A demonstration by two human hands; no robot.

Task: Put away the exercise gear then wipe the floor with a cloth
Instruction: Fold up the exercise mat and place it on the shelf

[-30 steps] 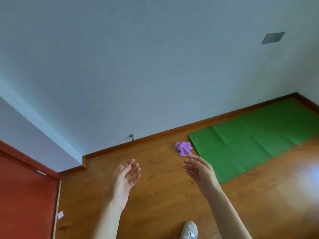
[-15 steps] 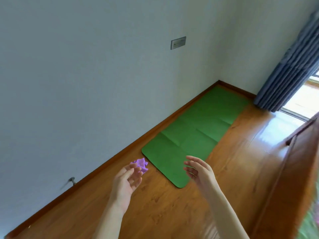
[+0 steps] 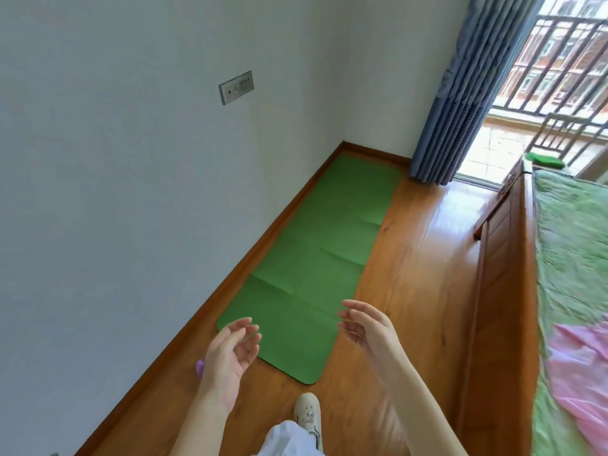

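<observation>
View has swung right since a second ago: I now see the whole green mat (image 3: 316, 268) laid flat along the wall (image 3: 115, 192), with curtain (image 3: 450, 103) and bed (image 3: 572, 258) in frame, where earlier only its near end showed. So gear's not put away yet; I judge I'm lining up on the near edge to roll or fold it. Left hand (image 3: 230, 353) and right hand (image 3: 368, 327) both loose, fingers relaxed, holding nothing, above the mat's near end. Purple cloth (image 3: 199, 368) on the floor (image 3: 411, 258), now mostly hidden behind left hand, earlier in plain view.
</observation>
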